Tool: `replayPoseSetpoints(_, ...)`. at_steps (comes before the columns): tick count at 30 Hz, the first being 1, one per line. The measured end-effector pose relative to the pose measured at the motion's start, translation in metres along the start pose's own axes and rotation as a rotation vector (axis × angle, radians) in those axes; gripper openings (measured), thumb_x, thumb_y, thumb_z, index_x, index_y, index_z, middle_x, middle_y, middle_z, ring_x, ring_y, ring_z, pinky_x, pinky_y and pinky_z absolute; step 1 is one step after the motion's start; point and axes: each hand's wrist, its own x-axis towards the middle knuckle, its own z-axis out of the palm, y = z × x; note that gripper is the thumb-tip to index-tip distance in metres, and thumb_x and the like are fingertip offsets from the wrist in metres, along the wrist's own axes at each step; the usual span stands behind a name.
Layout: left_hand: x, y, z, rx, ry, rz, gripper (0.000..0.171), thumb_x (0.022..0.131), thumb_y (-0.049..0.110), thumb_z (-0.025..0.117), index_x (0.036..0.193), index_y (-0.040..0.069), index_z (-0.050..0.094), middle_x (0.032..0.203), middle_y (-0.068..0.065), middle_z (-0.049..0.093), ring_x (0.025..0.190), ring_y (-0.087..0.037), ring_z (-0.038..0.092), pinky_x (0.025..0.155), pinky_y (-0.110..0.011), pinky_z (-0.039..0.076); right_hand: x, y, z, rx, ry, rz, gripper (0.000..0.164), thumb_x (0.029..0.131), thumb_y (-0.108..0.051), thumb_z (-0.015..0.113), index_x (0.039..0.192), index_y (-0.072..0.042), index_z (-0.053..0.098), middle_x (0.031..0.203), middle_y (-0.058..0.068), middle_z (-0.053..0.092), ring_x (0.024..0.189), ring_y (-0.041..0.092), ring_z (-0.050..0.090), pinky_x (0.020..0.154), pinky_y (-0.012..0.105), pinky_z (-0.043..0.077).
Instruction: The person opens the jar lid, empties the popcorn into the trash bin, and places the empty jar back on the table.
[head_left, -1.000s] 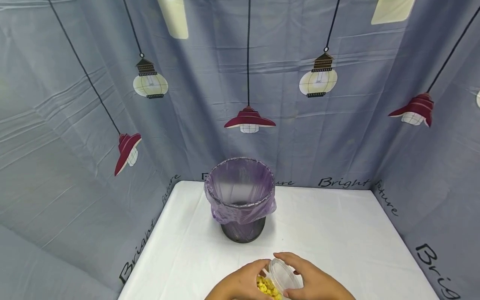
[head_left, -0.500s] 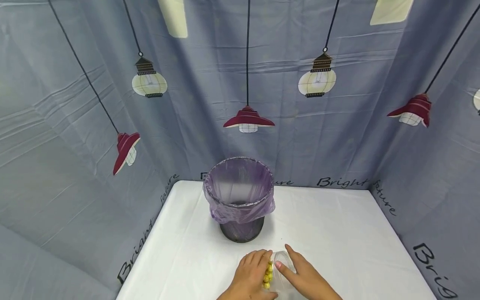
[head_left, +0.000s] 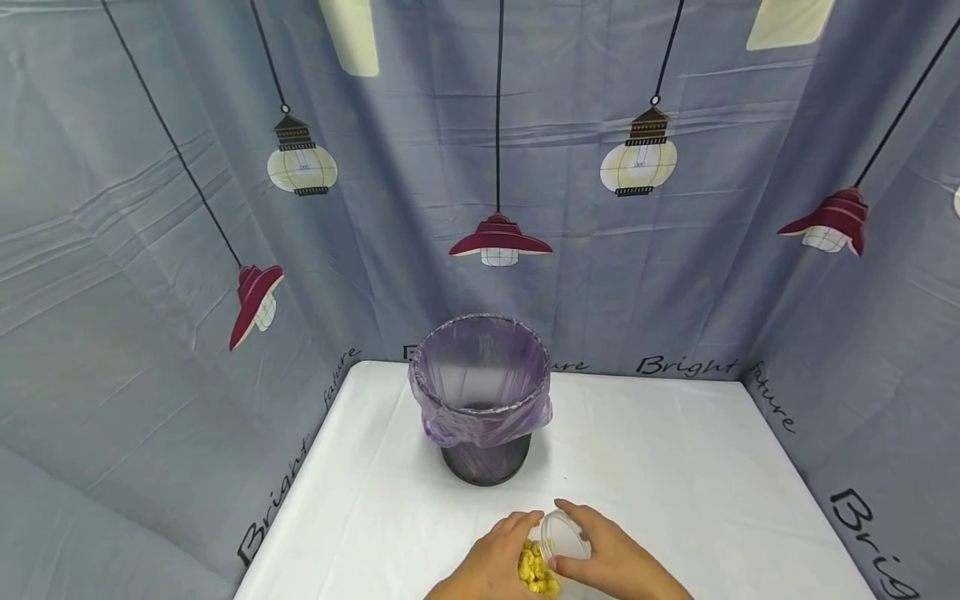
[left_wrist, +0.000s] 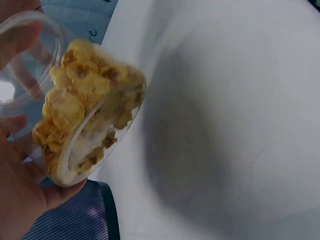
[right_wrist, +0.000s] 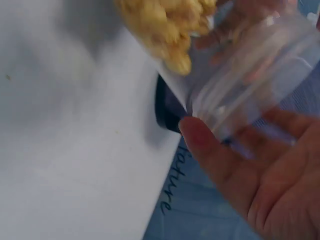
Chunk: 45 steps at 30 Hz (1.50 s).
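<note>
A clear plastic jar (head_left: 568,540) of yellow popcorn (head_left: 536,570) is held between both hands near the front of the table. My left hand (head_left: 491,562) grips the popcorn-filled part, thumb and fingers around its side. Around the clear upper end curls my right hand (head_left: 618,558), its thumb across the near side. In the left wrist view the jar's round base (left_wrist: 95,135) tilts toward the camera, with popcorn gathered there. The right wrist view shows the ridged, see-through top end (right_wrist: 255,75) between thumb and fingers.
A mesh bin (head_left: 486,462) lined with a purple bag (head_left: 480,425) stands upright beyond the hands on the white table (head_left: 660,467). Grey-blue curtains (head_left: 390,167) printed with lamps and lettering enclose the table at the back and sides.
Half a second ago the right thumb and index finger stood spread at the jar's top; now they are curled round it. The jar's top and both hands have dropped slightly toward the body.
</note>
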Motion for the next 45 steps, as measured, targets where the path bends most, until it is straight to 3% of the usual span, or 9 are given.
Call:
replayPoseSetpoints(3, -0.001, -0.001, -0.006, -0.104, -0.054, -0.035, 0.100, 0.072, 0.060, 0.081, 0.153, 0.025, 0.034, 0.142, 0.008, 0.048, 0.124, -0.010, 0.050, 0.096, -0.037, 0.052, -0.003, -0.001, -0.010, -0.035, -0.038, -0.121, 0.082, 0.080, -0.042, 0.079, 0.148, -0.010, 0.046, 0.145, 0.014, 0.050, 0.128, 0.040, 0.051, 0.094, 0.066, 0.047)
replayPoseSetpoints(7, -0.001, -0.001, -0.010, -0.133, -0.046, -0.017, 0.101, 0.072, 0.059, 0.082, 0.153, 0.024, 0.034, 0.142, 0.008, 0.047, 0.125, -0.011, 0.050, 0.099, -0.036, 0.051, -0.006, -0.002, -0.023, -0.138, -0.005, -0.261, 0.080, 0.078, -0.038, 0.081, 0.148, -0.021, 0.046, 0.145, 0.003, 0.051, 0.129, 0.031, 0.052, 0.096, 0.056, 0.050)
replayPoseSetpoints(11, -0.001, -0.002, -0.011, -0.128, -0.045, -0.026, 0.102, 0.071, 0.060, 0.083, 0.153, 0.024, 0.034, 0.142, 0.008, 0.047, 0.126, -0.010, 0.049, 0.099, -0.037, 0.051, -0.006, 0.005, -0.037, -0.175, 0.003, -0.277, 0.082, 0.074, -0.031, 0.081, 0.148, -0.022, 0.046, 0.147, 0.006, 0.049, 0.131, 0.034, 0.050, 0.096, 0.057, 0.049)
replayPoseSetpoints(13, -0.001, -0.002, -0.013, -0.120, -0.048, -0.042, 0.103, 0.070, 0.062, 0.082, 0.153, 0.024, 0.034, 0.143, 0.008, 0.047, 0.128, -0.010, 0.048, 0.100, -0.038, 0.050, -0.004, 0.013, -0.043, -0.200, 0.028, -0.211, 0.083, 0.072, -0.028, 0.082, 0.147, -0.018, 0.048, 0.148, 0.011, 0.048, 0.132, 0.041, 0.049, 0.095, 0.063, 0.048)
replayPoseSetpoints(19, -0.001, -0.003, -0.013, -0.116, -0.038, -0.078, 0.106, 0.068, 0.065, 0.082, 0.153, 0.024, 0.034, 0.146, 0.006, 0.046, 0.132, -0.014, 0.047, 0.104, -0.041, 0.047, 0.010, 0.057, -0.051, -0.416, 0.190, 0.127, 0.089, 0.066, -0.030, 0.083, 0.145, -0.008, 0.049, 0.146, 0.028, 0.044, 0.125, 0.056, 0.046, 0.080, 0.073, 0.048)
replayPoseSetpoints(23, -0.001, -0.004, -0.011, -0.121, -0.008, -0.074, 0.107, 0.069, 0.064, 0.082, 0.154, 0.022, 0.033, 0.147, 0.004, 0.047, 0.132, -0.015, 0.048, 0.103, -0.043, 0.048, 0.020, 0.096, -0.042, -0.441, 0.246, 0.255, 0.093, 0.070, -0.032, 0.080, 0.148, 0.000, 0.041, 0.148, 0.038, 0.032, 0.126, 0.065, 0.037, 0.074, 0.075, 0.047)
replayPoseSetpoints(31, -0.002, -0.005, -0.008, -0.130, 0.038, -0.046, 0.106, 0.070, 0.066, 0.080, 0.153, 0.021, 0.032, 0.145, 0.003, 0.047, 0.131, -0.014, 0.049, 0.104, -0.042, 0.048, 0.025, 0.149, -0.017, -0.394, 0.287, 0.376, 0.096, 0.077, -0.040, 0.076, 0.149, 0.007, 0.033, 0.147, 0.042, 0.024, 0.126, 0.066, 0.031, 0.084, 0.077, 0.043)
replayPoseSetpoints(45, -0.005, -0.005, -0.009, -0.166, 0.040, -0.067, 0.106, 0.071, 0.064, 0.080, 0.154, 0.022, 0.030, 0.148, 0.002, 0.045, 0.133, -0.015, 0.048, 0.105, -0.044, 0.046, 0.026, 0.159, -0.015, -0.389, 0.247, 0.406, 0.095, 0.081, -0.055, 0.070, 0.146, 0.008, 0.038, 0.147, 0.044, 0.025, 0.129, 0.071, 0.024, 0.089, 0.081, 0.033)
